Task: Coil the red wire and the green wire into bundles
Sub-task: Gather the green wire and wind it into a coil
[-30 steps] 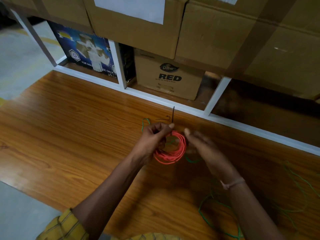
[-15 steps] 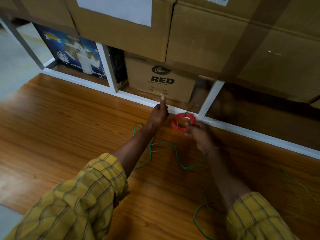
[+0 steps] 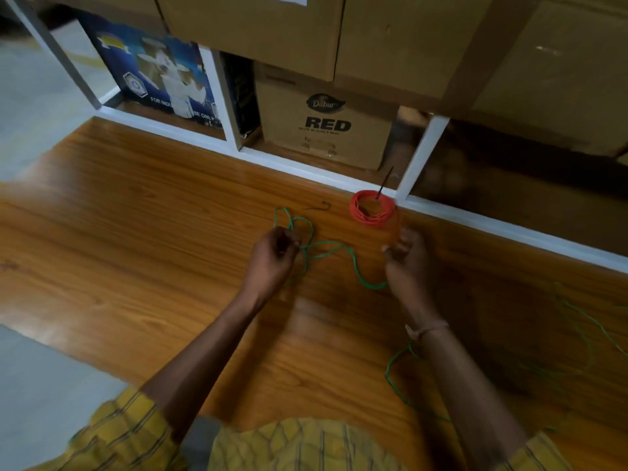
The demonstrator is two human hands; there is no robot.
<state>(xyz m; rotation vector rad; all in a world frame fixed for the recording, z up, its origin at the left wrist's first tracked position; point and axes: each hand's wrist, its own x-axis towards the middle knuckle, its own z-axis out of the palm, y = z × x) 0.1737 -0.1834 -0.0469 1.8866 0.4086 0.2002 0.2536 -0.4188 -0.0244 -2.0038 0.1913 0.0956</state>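
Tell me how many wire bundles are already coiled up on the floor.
1: the red wire lies coiled by the white shelf frame. The green wire is still loose, trailing between both hands and off to the right.

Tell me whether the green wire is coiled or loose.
Loose: the green wire sprawls in open loops across the floor, unlike the red wire, wound into a tight ring.

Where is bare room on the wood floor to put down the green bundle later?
The wood floor left of the left hand is bare out to the grey floor. It is crowded between the hands, where the green wire loops, by the red coil at the white frame, and right of the right hand, where more wire trails.
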